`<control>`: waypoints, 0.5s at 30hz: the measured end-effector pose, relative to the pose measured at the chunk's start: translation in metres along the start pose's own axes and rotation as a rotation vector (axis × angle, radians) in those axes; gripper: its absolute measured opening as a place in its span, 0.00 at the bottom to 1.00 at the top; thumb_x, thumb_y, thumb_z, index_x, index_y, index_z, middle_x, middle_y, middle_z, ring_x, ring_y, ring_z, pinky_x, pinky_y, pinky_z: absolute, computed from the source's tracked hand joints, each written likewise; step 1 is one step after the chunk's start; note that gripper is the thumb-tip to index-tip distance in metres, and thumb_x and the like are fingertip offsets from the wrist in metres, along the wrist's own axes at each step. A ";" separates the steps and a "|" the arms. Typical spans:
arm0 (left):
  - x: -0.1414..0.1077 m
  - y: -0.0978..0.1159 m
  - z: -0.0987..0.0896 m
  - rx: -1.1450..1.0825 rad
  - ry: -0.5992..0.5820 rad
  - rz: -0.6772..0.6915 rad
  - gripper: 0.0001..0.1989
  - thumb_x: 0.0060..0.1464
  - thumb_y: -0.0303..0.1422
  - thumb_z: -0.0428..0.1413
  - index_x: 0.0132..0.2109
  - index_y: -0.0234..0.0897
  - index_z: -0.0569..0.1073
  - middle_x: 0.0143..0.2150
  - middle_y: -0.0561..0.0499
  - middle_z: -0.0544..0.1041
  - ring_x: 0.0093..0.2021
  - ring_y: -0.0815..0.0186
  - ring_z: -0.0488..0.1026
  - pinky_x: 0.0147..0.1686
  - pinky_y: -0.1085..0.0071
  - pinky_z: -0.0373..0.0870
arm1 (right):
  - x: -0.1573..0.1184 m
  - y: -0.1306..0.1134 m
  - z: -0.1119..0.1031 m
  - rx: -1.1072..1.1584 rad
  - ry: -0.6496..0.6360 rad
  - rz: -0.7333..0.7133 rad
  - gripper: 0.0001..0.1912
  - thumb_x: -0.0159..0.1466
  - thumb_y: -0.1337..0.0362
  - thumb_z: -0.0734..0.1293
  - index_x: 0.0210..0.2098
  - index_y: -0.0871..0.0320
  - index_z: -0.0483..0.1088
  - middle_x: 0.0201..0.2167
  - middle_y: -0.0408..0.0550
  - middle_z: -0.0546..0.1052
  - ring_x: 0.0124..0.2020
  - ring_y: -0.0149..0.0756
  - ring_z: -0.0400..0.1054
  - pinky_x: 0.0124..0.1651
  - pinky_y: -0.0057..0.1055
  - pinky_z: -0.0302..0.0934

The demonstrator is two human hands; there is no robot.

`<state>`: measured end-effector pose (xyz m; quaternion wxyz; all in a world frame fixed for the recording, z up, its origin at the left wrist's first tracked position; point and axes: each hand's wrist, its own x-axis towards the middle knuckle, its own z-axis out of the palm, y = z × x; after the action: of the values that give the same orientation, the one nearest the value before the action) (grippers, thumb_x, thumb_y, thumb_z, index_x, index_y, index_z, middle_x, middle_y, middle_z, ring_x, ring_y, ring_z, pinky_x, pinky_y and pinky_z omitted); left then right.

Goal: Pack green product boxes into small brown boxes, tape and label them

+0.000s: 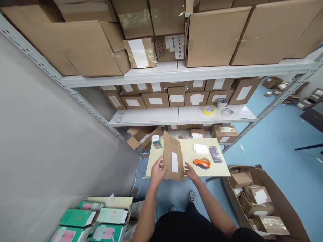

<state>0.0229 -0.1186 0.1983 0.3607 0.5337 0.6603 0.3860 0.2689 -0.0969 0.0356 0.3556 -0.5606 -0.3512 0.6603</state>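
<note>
- Cardboard box (174, 146), flattish, 1 white label (174, 162) on the face toward the camera; over the tabletop, left of its middle, near end reaching the near edge. Cannot tell if its underside rests on the top.
- Left hand (158, 169): grip narrow, holding the box by its left edge, near end, thumb on the front face.
- Right hand (190, 171): fingers loosely spread, grip wide, at the box's right edge, near end. Cannot tell if fingertips touch it.
- Tabletop (154, 163): pale yellow, under both hands' work.
- Small green-and-white box (156, 142): far left of tabletop, just beside the cardboard box.
- Orange tape dispenser (202, 163): right half of tabletop, near the right hand.
- White paper (201, 148): far side, beyond dispenser.
- Purple item (215, 154): right of the paper, pixelated, cannot tell what.
- Open carton (137, 136): far left, flaps up.
- Middle shelf (151, 116): labelled boxes at the back; 1 yellow tape roll (208, 110) and pale tape rolls (227, 112) on the right.
- Top shelf (164, 74): bigger cartons.
- Floor, near right: large carton (285, 198) with several taped boxes inside.
- Near left: stack of green boxes (78, 217).
</note>
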 end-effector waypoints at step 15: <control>0.064 -0.036 0.147 0.286 -0.026 -0.182 0.34 0.63 0.39 0.57 0.73 0.39 0.61 0.46 0.46 0.82 0.39 0.63 0.81 0.47 0.68 0.74 | 0.033 0.006 0.004 -0.294 -0.066 -0.507 0.30 0.62 0.62 0.67 0.64 0.51 0.71 0.62 0.52 0.76 0.63 0.51 0.71 0.68 0.54 0.62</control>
<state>0.1271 -0.0425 0.0972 0.3233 0.5226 0.7493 0.2468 0.2604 -0.0717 0.0142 0.4125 -0.4789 -0.5833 0.5102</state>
